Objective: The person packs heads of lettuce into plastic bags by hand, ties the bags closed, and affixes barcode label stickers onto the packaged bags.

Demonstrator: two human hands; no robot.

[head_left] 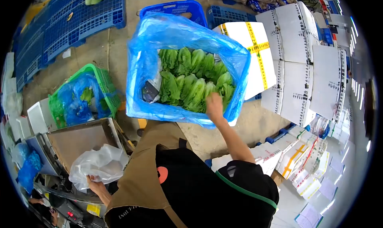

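Observation:
Heads of romaine lettuce [187, 91] lie in rows inside a box lined with a blue plastic bag [185, 30], its edges folded out over the rim. My right hand [214, 105] reaches over the near right side of the box, its fingers closed at the base of one lettuce head. The fingertips are partly hidden among the leaves. Low on the left, my left hand [97, 185] grips the edge of a clear plastic bag [99, 164]. That bag hangs loosely over a brown-topped surface [81, 142].
A green crate [109, 90] with blue plastic and leaves stands left. Blue pallets [85, 20] lie beyond it. Behind the lined box is a blue crate [175, 7]. White foam boxes [293, 78] are stacked at right, one with yellow tape [255, 52].

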